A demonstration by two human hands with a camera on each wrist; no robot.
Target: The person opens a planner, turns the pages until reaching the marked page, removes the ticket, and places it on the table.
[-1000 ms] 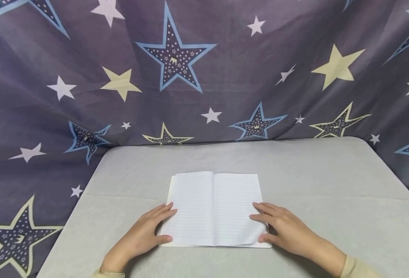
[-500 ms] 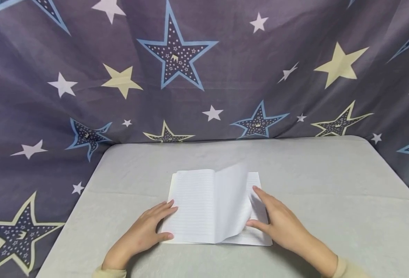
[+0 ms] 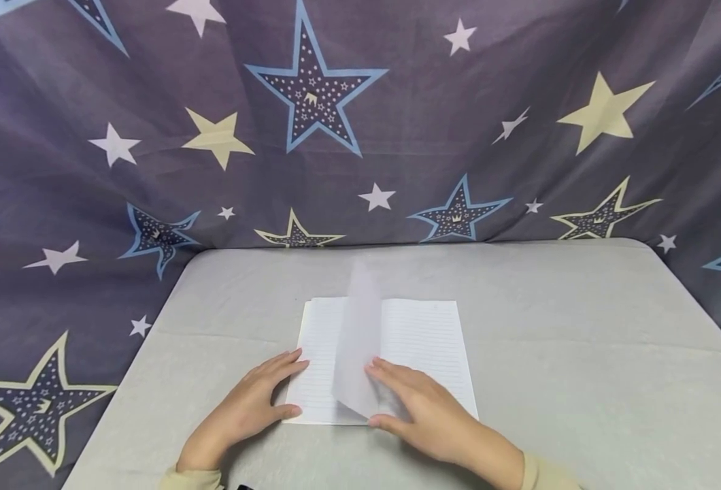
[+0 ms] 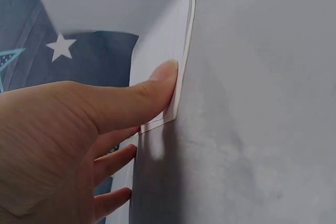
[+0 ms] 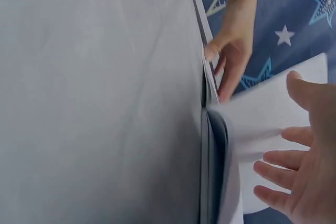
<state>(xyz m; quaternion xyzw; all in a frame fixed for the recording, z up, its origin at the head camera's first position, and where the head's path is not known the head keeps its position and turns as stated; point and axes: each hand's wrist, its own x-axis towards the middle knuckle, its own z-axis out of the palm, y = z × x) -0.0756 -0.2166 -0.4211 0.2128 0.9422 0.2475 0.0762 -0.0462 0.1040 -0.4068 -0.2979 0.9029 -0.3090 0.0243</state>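
An open notebook (image 3: 430, 333) with blank lined pages lies on the table. One of its pages (image 3: 359, 340) stands up near the spine, leaning left and slightly blurred. My right hand (image 3: 428, 412) is behind that page, its extended fingers touching the page's right side. In the right wrist view the right hand (image 5: 310, 156) has spread fingers flat against the white sheet (image 5: 273, 103). At the notebook's left edge rests my left hand (image 3: 244, 405), thumb and fingertips on the margin. The left wrist view shows the left thumb (image 4: 139, 98) lying over the lower corner of the pages.
A pale grey table (image 3: 550, 320) surrounds the notebook on all sides. Behind and beside it hangs a dark cloth (image 3: 409, 122) printed with stars. A small black object (image 3: 245, 487) just shows at the bottom edge of the head view.
The right hand has moved left from the notebook's right edge to near the spine, swinging a page up and over. The left hand stays at the left edge.
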